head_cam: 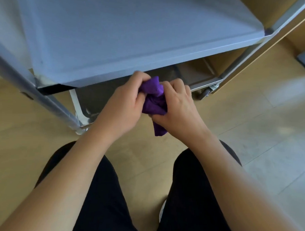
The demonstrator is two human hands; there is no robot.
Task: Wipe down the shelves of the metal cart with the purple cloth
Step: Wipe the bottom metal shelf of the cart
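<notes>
The purple cloth (pixel 153 101) is bunched up between both hands, just in front of the metal cart's front edge. My left hand (pixel 121 105) grips its left side and my right hand (pixel 176 109) grips its right side, with a corner of the cloth hanging down below. The cart's middle shelf (pixel 116 35) fills the upper half of the view, grey and bare. Below it, partly hidden, lies the bottom shelf (pixel 193 73), shiny metal.
The cart's front left leg (pixel 44 100) slants down to a foot on the wooden floor. A caster wheel (pixel 206 93) sits at the front right. Wooden furniture stands to the right of the cart. My legs in black trousers are at the bottom.
</notes>
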